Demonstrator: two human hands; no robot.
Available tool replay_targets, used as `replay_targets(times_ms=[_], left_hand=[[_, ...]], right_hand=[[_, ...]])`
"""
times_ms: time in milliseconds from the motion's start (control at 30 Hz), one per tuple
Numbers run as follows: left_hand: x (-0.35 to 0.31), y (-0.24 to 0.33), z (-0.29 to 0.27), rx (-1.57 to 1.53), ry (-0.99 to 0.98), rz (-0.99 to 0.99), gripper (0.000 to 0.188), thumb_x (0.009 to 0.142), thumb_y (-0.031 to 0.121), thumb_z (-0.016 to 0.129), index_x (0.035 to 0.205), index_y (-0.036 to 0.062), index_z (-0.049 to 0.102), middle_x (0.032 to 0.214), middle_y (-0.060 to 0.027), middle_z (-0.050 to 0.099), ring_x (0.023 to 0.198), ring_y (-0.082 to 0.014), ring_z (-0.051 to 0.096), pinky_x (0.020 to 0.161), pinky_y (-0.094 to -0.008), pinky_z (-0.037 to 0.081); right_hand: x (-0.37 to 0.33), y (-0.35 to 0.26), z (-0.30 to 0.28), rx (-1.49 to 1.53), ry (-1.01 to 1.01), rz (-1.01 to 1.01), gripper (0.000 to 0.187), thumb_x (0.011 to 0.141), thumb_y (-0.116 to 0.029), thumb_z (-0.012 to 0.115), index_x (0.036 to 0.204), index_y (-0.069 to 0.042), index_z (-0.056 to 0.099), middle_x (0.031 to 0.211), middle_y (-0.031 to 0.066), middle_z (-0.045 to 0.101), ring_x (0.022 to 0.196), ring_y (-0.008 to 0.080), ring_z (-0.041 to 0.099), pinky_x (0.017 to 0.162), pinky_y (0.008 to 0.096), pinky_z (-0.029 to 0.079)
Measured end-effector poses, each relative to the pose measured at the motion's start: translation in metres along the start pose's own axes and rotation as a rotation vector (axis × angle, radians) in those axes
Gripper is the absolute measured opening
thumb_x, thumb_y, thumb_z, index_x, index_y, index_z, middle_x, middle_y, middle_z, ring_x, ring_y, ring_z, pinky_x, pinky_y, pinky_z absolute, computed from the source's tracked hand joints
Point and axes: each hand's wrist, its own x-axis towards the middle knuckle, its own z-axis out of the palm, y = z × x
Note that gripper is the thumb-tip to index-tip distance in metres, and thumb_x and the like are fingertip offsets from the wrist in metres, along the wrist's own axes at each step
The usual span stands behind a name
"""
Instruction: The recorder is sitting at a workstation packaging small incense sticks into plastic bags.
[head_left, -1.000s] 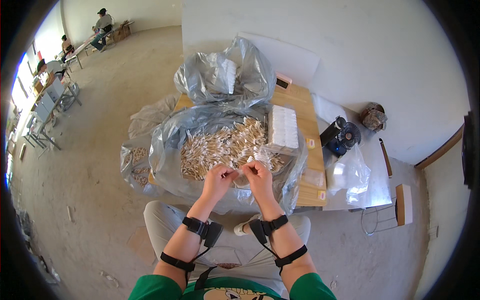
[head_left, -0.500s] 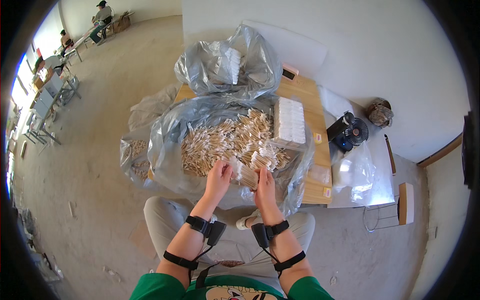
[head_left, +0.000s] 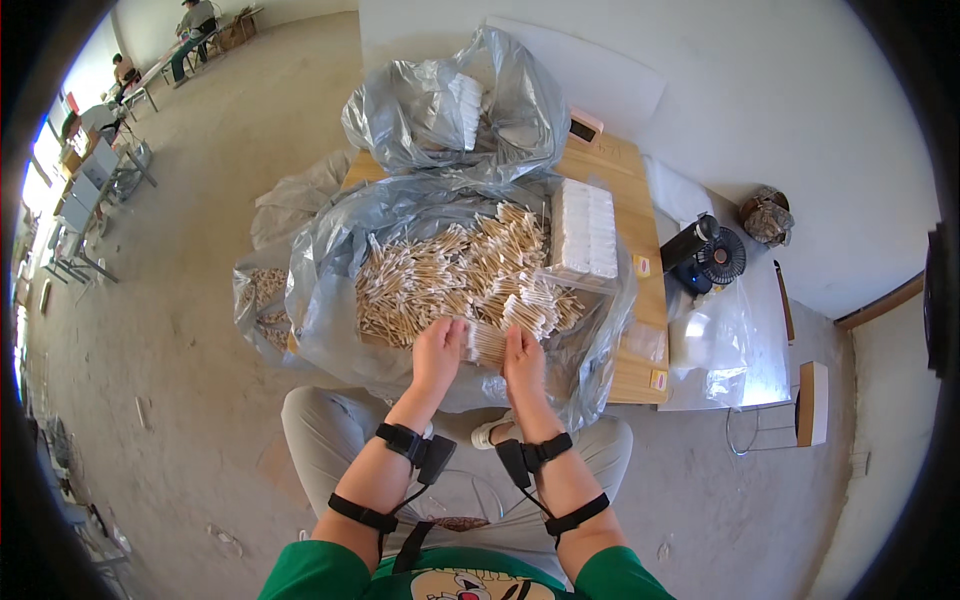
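The grip of the left hand and right hand was clamped on opposite sides of a swab bundle, likely keeping its sticks together; its long axis seemed to run crosswise between them. Just beyond, grey plastic cradled loose swabs, presumably against scattering across the surface.
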Motion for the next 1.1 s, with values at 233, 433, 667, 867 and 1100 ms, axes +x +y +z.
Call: replay_targets(times_ms=[233, 433, 667, 867, 1100], left_hand=[[0.026, -0.008, -0.020, -0.007, 0.101, -0.088, 0.023, 0.090, 0.020, 0.055, 0.077, 0.0015, 0.055, 0.059, -0.0155, 0.051, 0.052, -0.0267, 0.050, 0.051, -0.0329, 0.040], [0.027, -0.008, -0.013, -0.154, 0.002, -0.183, 0.023, 0.090, 0.020, 0.055, 0.079, 0.0007, 0.058, 0.058, -0.0103, 0.051, 0.052, -0.0175, 0.049, 0.051, -0.0298, 0.040], [0.032, -0.009, -0.011, -0.078, 0.058, -0.055, 0.021, 0.089, 0.019, 0.056, 0.079, 0.0002, 0.059, 0.063, -0.0135, 0.055, 0.055, -0.0216, 0.054, 0.054, -0.0310, 0.042], [0.044, -0.013, -0.022, -0.068, 0.040, -0.092, 0.015, 0.088, 0.015, 0.056, 0.084, 0.0012, 0.061, 0.067, -0.0108, 0.059, 0.059, -0.0151, 0.056, 0.056, -0.0284, 0.044], [0.049, -0.017, -0.033, -0.028, 0.136, -0.133, 0.024, 0.087, 0.019, 0.057, 0.072, 0.0002, 0.052, 0.061, -0.0171, 0.051, 0.052, -0.0284, 0.048, 0.051, -0.0354, 0.038]], right_hand=[[0.026, -0.015, 0.000, -0.226, 0.083, -0.218, 0.036, 0.095, -0.032, 0.045, 0.082, 0.000, 0.058, 0.067, 0.0096, 0.059, 0.061, 0.0193, 0.055, 0.059, 0.0323, 0.043], [0.029, -0.015, 0.025, -0.090, -0.038, -0.320, 0.034, 0.094, -0.031, 0.046, 0.085, -0.001, 0.059, 0.070, 0.0147, 0.060, 0.064, 0.0287, 0.058, 0.060, 0.0360, 0.044], [0.035, -0.012, 0.031, -0.082, 0.066, -0.326, 0.033, 0.094, -0.029, 0.046, 0.085, 0.000, 0.058, 0.068, 0.0154, 0.059, 0.061, 0.0288, 0.056, 0.058, 0.0370, 0.043], [0.036, -0.010, 0.033, -0.053, 0.123, -0.335, 0.032, 0.094, -0.027, 0.046, 0.082, 0.000, 0.057, 0.068, 0.0175, 0.057, 0.059, 0.0305, 0.054, 0.057, 0.0378, 0.042], [0.037, -0.026, 0.027, -0.139, 0.084, -0.296, 0.031, 0.094, -0.026, 0.047, 0.077, -0.001, 0.055, 0.062, 0.0174, 0.053, 0.055, 0.0323, 0.050, 0.053, 0.0389, 0.039]])
